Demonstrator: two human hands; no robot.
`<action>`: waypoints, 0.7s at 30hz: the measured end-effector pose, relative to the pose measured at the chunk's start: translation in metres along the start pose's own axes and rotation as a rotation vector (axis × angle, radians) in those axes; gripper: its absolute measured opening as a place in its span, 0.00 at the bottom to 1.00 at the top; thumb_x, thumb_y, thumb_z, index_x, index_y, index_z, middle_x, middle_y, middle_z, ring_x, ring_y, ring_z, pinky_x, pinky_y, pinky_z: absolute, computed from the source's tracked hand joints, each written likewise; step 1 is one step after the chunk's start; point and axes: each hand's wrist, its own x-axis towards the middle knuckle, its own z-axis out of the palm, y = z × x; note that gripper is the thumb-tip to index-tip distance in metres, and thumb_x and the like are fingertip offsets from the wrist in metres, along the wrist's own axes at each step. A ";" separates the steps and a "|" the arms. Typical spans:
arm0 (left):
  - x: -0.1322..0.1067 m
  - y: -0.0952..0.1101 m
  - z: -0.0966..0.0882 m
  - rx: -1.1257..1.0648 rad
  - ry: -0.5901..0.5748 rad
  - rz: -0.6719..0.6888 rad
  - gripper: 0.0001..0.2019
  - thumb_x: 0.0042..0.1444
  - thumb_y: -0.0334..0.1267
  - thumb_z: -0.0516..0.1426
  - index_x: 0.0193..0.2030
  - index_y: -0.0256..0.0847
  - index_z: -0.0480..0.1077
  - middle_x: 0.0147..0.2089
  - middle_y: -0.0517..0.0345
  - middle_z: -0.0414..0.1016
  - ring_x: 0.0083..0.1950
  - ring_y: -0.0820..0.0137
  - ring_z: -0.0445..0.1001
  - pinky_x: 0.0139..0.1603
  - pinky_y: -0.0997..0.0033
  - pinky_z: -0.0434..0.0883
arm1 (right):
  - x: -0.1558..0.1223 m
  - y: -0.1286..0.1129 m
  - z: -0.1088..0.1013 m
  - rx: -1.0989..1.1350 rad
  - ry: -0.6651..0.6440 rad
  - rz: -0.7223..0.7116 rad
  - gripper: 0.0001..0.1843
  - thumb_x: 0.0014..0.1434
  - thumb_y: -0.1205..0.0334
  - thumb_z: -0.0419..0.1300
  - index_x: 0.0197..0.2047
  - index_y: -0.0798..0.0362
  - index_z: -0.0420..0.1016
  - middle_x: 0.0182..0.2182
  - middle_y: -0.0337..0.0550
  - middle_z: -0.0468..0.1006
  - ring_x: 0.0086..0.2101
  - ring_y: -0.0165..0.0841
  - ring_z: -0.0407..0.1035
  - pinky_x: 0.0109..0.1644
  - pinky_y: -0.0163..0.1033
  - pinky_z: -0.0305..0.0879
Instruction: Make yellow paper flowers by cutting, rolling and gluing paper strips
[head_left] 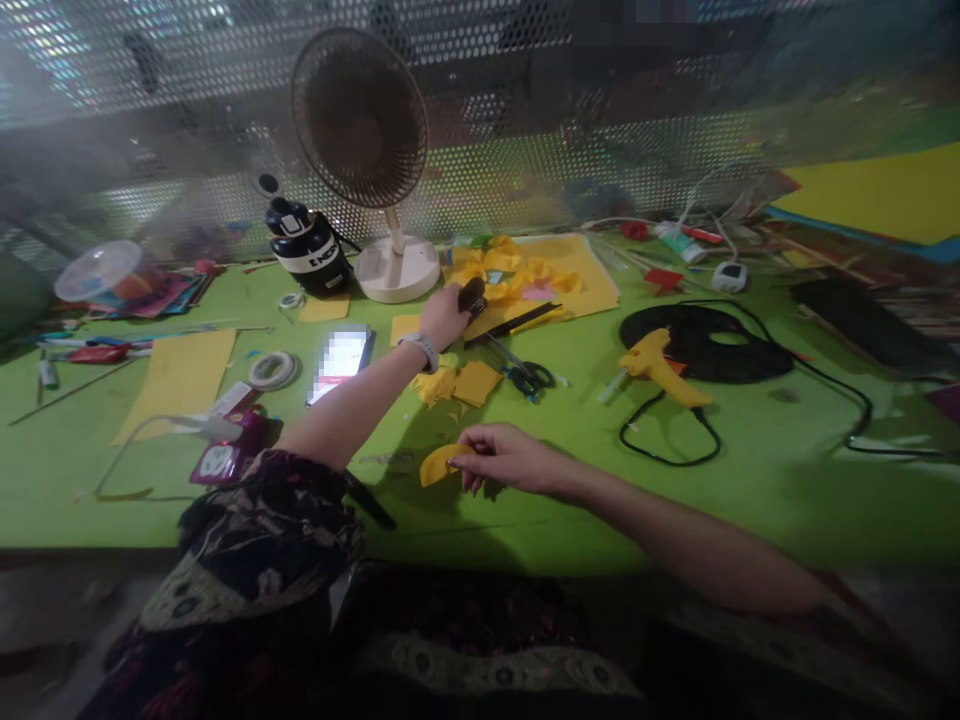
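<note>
My right hand (491, 460) pinches a curved yellow piece (441, 466) between thumb and fingers, holding it just above the green surface (780, 490), near the front edge. My left hand (447, 316), with a pale band (424, 348) on its wrist, reaches farther forward. Its fingers are at a small dark object (472, 296); I cannot tell whether they close around it or only touch it. That object is beside a heap of curled yellow shapes (536, 272), which lies on a large yellow sheet (596, 280).

Between my two hands are a small stack of yellow squares (477, 383) and, just to its right, a pair of scissors (519, 381) with dark handles. Well to the right, a yellow glue gun (658, 368) lies partly over a black mat (697, 322), its cord looping toward me. Left of my left forearm are a lit phone (339, 365) and a white roll of tape (253, 372). Behind them stand a dark bottle (309, 250) and a fan (360, 118) on a white base.
</note>
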 end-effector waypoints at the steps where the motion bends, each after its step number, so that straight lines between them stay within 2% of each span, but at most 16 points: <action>1: 0.003 0.000 -0.002 -0.022 0.023 0.007 0.20 0.54 0.31 0.59 0.54 0.34 0.71 0.49 0.40 0.79 0.53 0.53 0.76 0.54 0.56 0.70 | -0.001 0.000 0.001 -0.025 -0.002 -0.004 0.20 0.56 0.47 0.67 0.31 0.55 0.69 0.24 0.38 0.77 0.26 0.28 0.74 0.29 0.32 0.68; 4: 0.009 -0.001 -0.018 -0.088 0.105 0.064 0.19 0.53 0.31 0.61 0.52 0.34 0.73 0.47 0.44 0.79 0.52 0.55 0.76 0.55 0.57 0.71 | -0.004 -0.001 0.004 -0.074 -0.035 -0.023 0.19 0.58 0.47 0.66 0.31 0.55 0.69 0.25 0.39 0.77 0.27 0.29 0.74 0.32 0.34 0.70; 7: 0.006 -0.004 -0.046 -0.146 0.191 0.149 0.17 0.51 0.32 0.63 0.49 0.35 0.74 0.44 0.47 0.79 0.49 0.58 0.76 0.55 0.60 0.71 | -0.007 -0.002 0.008 -0.096 -0.075 -0.072 0.18 0.60 0.48 0.64 0.32 0.55 0.70 0.27 0.40 0.77 0.29 0.29 0.73 0.34 0.35 0.70; 9: -0.005 -0.008 -0.068 -0.189 0.223 0.244 0.19 0.50 0.34 0.64 0.50 0.36 0.74 0.43 0.51 0.79 0.49 0.61 0.76 0.55 0.62 0.71 | -0.007 -0.002 0.010 -0.140 -0.063 -0.122 0.16 0.61 0.51 0.63 0.33 0.55 0.72 0.27 0.39 0.76 0.29 0.28 0.71 0.35 0.34 0.69; 11: -0.023 -0.016 -0.087 -0.225 0.230 0.297 0.21 0.50 0.35 0.65 0.52 0.36 0.74 0.43 0.51 0.79 0.48 0.63 0.76 0.54 0.62 0.72 | -0.003 0.001 0.012 -0.187 -0.008 -0.158 0.13 0.61 0.54 0.64 0.32 0.55 0.73 0.26 0.37 0.74 0.28 0.27 0.69 0.34 0.34 0.67; 14: -0.059 -0.034 -0.106 -0.272 0.231 0.258 0.22 0.49 0.36 0.65 0.53 0.37 0.74 0.44 0.52 0.80 0.47 0.63 0.77 0.54 0.61 0.73 | 0.007 0.007 0.014 -0.160 0.080 -0.133 0.12 0.60 0.58 0.65 0.29 0.55 0.71 0.25 0.35 0.72 0.27 0.26 0.67 0.34 0.34 0.68; 17: -0.097 -0.058 -0.116 -0.331 0.228 0.201 0.24 0.49 0.38 0.66 0.54 0.39 0.75 0.45 0.51 0.80 0.46 0.62 0.78 0.51 0.60 0.75 | 0.018 0.008 0.010 -0.132 0.202 -0.097 0.12 0.60 0.62 0.65 0.28 0.55 0.69 0.24 0.36 0.73 0.27 0.26 0.69 0.33 0.34 0.69; 21: -0.144 -0.082 -0.121 -0.362 0.083 0.092 0.26 0.50 0.43 0.66 0.57 0.41 0.74 0.46 0.51 0.81 0.43 0.62 0.79 0.47 0.59 0.77 | 0.022 -0.002 -0.006 -0.132 0.380 -0.098 0.10 0.59 0.63 0.67 0.29 0.56 0.71 0.25 0.38 0.75 0.25 0.26 0.71 0.30 0.33 0.70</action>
